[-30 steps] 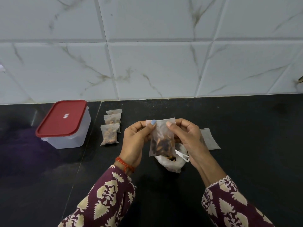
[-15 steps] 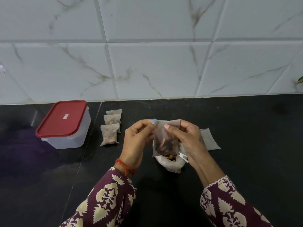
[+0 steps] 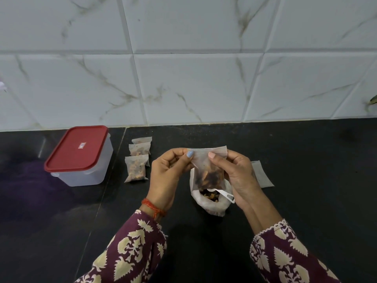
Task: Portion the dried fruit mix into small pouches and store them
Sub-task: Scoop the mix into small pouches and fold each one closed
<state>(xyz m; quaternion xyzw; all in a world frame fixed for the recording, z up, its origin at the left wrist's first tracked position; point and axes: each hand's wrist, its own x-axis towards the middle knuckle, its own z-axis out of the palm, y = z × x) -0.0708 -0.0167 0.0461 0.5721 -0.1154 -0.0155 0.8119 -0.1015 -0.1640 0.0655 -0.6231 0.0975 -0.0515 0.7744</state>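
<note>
Far left on the black counter (image 3: 61, 221) you've got the tub (image 3: 85, 170) w/ the red lid (image 3: 76, 149) on, sitting near the tiled wall (image 3: 183, 78). Just right of it, 3 filled pouches (image 3: 136, 168) lying in a short overlapping row, front one closest to you. Then your left hand (image 3: 165, 180), thumb and fingers pinching the top left corner of the pouch (image 3: 208, 170) you're holding up; dark fruit sits in its lower half. Right under it is the bulk bag (image 3: 212, 203), open, w/ a white scoop (image 3: 221, 193) in it. Your right hand (image 3: 238, 176) pinches the pouch's top right. Behind that hand an empty pouch (image 3: 262, 176) lies flat on the counter.
</note>
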